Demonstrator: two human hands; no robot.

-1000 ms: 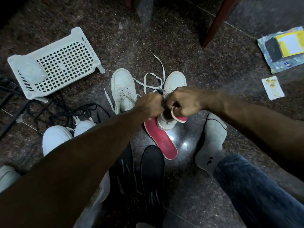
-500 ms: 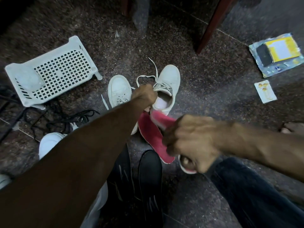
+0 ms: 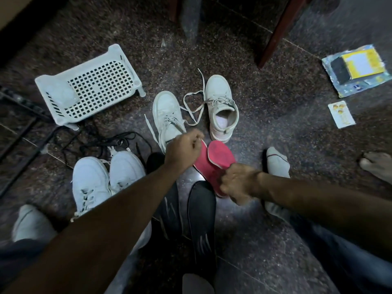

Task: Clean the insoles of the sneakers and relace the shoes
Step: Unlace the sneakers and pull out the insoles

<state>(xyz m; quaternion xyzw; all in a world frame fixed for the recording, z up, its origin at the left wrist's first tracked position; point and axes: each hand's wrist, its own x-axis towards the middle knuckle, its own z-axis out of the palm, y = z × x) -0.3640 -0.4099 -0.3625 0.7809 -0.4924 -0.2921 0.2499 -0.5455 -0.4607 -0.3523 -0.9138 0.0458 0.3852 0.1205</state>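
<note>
Your right hand (image 3: 237, 183) pinches the second red insole (image 3: 222, 155) over the first (left hand (image 3: 183, 148) curled, contents unclear); lay it down, then clean.

Person's left hand (image 3: 183, 149) and right hand (image 3: 237, 185) were bare, both forearms uncovered with no sleeves, watch or rings visible. Dark blue denim jeans (image 3: 339, 257) covered the leg at lower right; dark trouser fabric showed at the lower left edge. Light grey socks were worn: one (image 3: 277, 164) at right centre with a thin dark stripe, another (image 3: 31, 223) at lower left.
</note>
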